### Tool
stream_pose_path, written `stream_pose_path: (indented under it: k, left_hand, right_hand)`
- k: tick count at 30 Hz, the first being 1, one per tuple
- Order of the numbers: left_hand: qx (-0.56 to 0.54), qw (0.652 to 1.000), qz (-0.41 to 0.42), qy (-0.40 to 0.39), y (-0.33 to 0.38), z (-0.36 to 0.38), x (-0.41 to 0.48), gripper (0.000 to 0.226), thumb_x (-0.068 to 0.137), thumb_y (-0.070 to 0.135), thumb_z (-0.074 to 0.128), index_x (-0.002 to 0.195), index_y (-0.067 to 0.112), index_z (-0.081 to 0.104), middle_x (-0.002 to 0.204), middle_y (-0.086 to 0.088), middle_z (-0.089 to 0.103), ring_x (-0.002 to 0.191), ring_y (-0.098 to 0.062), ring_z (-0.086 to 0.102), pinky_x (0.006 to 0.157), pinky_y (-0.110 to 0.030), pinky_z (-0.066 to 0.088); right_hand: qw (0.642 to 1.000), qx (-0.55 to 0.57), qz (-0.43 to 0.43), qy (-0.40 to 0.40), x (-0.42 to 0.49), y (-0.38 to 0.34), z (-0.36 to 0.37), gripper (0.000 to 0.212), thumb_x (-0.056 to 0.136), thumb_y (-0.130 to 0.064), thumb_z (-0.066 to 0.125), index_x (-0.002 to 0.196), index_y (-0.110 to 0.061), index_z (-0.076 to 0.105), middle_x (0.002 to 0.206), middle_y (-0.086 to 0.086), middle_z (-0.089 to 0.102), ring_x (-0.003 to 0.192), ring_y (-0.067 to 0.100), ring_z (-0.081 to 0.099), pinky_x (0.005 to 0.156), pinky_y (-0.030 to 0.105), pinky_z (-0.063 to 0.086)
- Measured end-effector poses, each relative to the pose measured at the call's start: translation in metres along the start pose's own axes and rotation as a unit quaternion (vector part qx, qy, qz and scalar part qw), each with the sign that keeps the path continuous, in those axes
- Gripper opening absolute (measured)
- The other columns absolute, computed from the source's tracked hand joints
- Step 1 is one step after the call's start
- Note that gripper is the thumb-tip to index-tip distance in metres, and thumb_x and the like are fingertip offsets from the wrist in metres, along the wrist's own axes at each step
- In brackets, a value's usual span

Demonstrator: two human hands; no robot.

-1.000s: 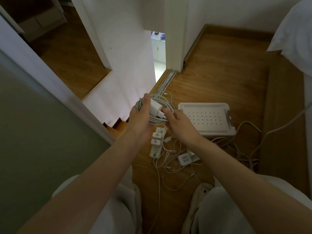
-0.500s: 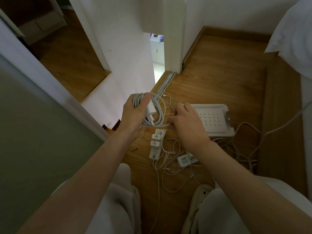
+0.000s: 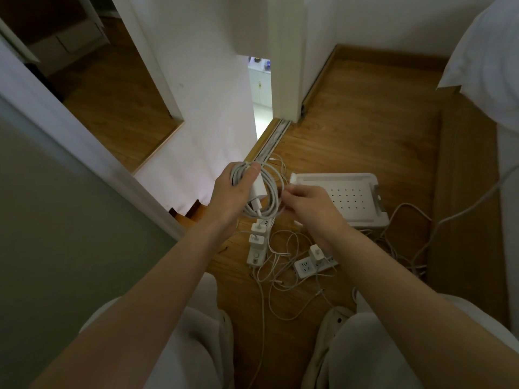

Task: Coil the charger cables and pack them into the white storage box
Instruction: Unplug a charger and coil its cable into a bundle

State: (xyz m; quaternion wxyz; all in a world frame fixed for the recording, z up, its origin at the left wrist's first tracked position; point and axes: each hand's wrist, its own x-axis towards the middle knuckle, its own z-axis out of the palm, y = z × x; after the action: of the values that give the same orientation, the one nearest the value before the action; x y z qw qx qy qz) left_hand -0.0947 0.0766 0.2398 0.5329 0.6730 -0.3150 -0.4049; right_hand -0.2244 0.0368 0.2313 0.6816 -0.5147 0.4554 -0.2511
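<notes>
1. My left hand [image 3: 233, 192] grips the coiled cable [image 3: 271, 210]. The thumb lies over the top of the loops. I think that stops the ring from springing open.
2. The white plug block [image 3: 257, 189] hangs inside the ring, just under my thumb. That way it should pack as one bundle.
3. My right hand [image 3: 306, 203] is at the right edge of the coil with its fingers curled. I cannot tell if it pinches a strand or only touches it.
4. The white box [image 3: 337, 178] sits on the wood floor [image 3: 351, 122], just behind my right hand. Its holed side faces up. The coil is not in it yet.
5. More loose cables [image 3: 280, 265] and two power strips [image 3: 257, 248] lie on the floor below my hands.
6. One second ago my right fingers were on the plug block, which lay across the coil. Now they have let go of it, and the block hangs down inside the ring.
</notes>
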Motion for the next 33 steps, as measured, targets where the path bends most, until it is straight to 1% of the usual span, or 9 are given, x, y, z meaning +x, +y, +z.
stream_pose_path:
  k: [3, 5, 9, 14, 18, 23, 26, 29, 33]
  left_hand:
    - [-0.06, 0.998, -0.018, -0.03, 0.004, 0.001, -0.002, 0.019, 0.095, 0.029, 0.048, 0.109, 0.018, 0.055, 0.105, -0.006, 0.062, 0.089, -0.017, 0.064, 0.058, -0.018, 0.053]
    - [-0.078, 0.996, -0.022, -0.039, 0.004, 0.002, -0.002, 0.02, 0.096, 0.03, 0.048, 0.11, 0.019, 0.054, 0.106, -0.007, 0.062, 0.095, -0.02, 0.063, 0.061, -0.02, 0.054]
    - [-0.072, 0.997, -0.014, -0.039, 0.003, 0.002, 0.0, 0.029, 0.095, 0.032, 0.047, 0.117, 0.015, 0.053, 0.108, -0.012, 0.062, 0.099, -0.024, 0.062, 0.07, -0.027, 0.058]
    - [-0.069, 0.996, -0.015, -0.049, -0.001, 0.002, 0.002, 0.033, 0.096, 0.032, 0.046, 0.123, 0.015, 0.051, 0.114, -0.015, 0.061, 0.103, -0.026, 0.062, 0.078, -0.032, 0.057]
    - [-0.077, 0.995, -0.037, -0.058, -0.004, 0.002, 0.005, 0.035, 0.096, 0.035, 0.045, 0.124, 0.014, 0.051, 0.115, -0.017, 0.062, 0.105, -0.03, 0.062, 0.084, -0.039, 0.056]
    - [-0.086, 0.983, -0.131, -0.1, -0.004, 0.0, 0.006, 0.044, 0.095, 0.042, 0.044, 0.124, 0.01, 0.054, 0.114, -0.019, 0.065, 0.094, -0.028, 0.065, 0.068, -0.032, 0.058]
    - [-0.074, 0.981, -0.165, -0.072, -0.004, 0.004, 0.004, 0.044, 0.093, 0.044, 0.048, 0.12, 0.011, 0.057, 0.108, -0.015, 0.067, 0.085, -0.021, 0.067, 0.059, -0.025, 0.056]
    - [-0.043, 0.985, -0.161, -0.034, -0.005, 0.005, 0.009, 0.043, 0.091, 0.045, 0.051, 0.118, 0.013, 0.058, 0.108, -0.014, 0.067, 0.09, -0.025, 0.067, 0.063, -0.028, 0.057]
    - [-0.024, 0.988, -0.149, -0.026, -0.004, 0.003, 0.009, 0.043, 0.092, 0.046, 0.049, 0.117, 0.013, 0.058, 0.103, -0.013, 0.068, 0.089, -0.025, 0.067, 0.062, -0.026, 0.057]
  right_hand:
    - [0.993, 0.089, 0.021, 0.073, 0.003, 0.002, 0.0, 0.017, 0.093, -0.003, 0.052, 0.109, 0.0, 0.047, 0.095, 0.009, 0.063, 0.071, 0.013, 0.064, 0.058, 0.016, 0.055]
    - [0.99, 0.104, 0.039, 0.089, 0.006, 0.004, -0.002, 0.025, 0.091, -0.004, 0.056, 0.109, -0.007, 0.039, 0.099, 0.01, 0.064, 0.07, 0.013, 0.064, 0.056, 0.016, 0.054]
    - [0.998, -0.033, -0.021, 0.051, 0.007, 0.005, 0.0, 0.017, 0.093, -0.002, 0.05, 0.099, -0.008, 0.065, 0.082, 0.004, 0.068, 0.065, 0.01, 0.062, 0.055, 0.015, 0.048]
    - [0.994, -0.088, -0.059, 0.032, 0.005, 0.003, -0.001, 0.033, 0.088, 0.011, 0.045, 0.086, -0.013, 0.069, 0.071, 0.003, 0.064, 0.062, 0.012, 0.058, 0.051, 0.013, 0.048]
    - [1.0, -0.008, -0.03, 0.001, 0.004, 0.001, 0.001, 0.034, 0.086, 0.015, 0.047, 0.087, -0.009, 0.07, 0.078, 0.005, 0.067, 0.076, 0.019, 0.063, 0.072, 0.028, 0.056]
    - [0.997, 0.07, -0.009, 0.002, 0.001, 0.006, 0.004, 0.028, 0.086, 0.011, 0.053, 0.102, -0.007, 0.066, 0.09, 0.009, 0.069, 0.08, 0.018, 0.065, 0.072, 0.024, 0.057]
    - [0.994, 0.104, 0.002, 0.035, 0.0, 0.008, 0.006, 0.046, 0.083, 0.013, 0.055, 0.12, -0.013, 0.048, 0.1, 0.013, 0.067, 0.084, 0.021, 0.066, 0.074, 0.032, 0.057]
    - [0.992, 0.119, -0.041, 0.034, -0.004, 0.005, 0.009, 0.032, 0.092, -0.001, 0.047, 0.118, -0.019, 0.051, 0.097, 0.01, 0.066, 0.083, 0.021, 0.064, 0.08, 0.037, 0.055]
    - [0.992, 0.047, -0.113, 0.005, -0.008, 0.004, 0.012, 0.026, 0.101, -0.021, 0.035, 0.112, -0.014, 0.057, 0.096, 0.003, 0.062, 0.084, 0.01, 0.061, 0.08, 0.027, 0.054]
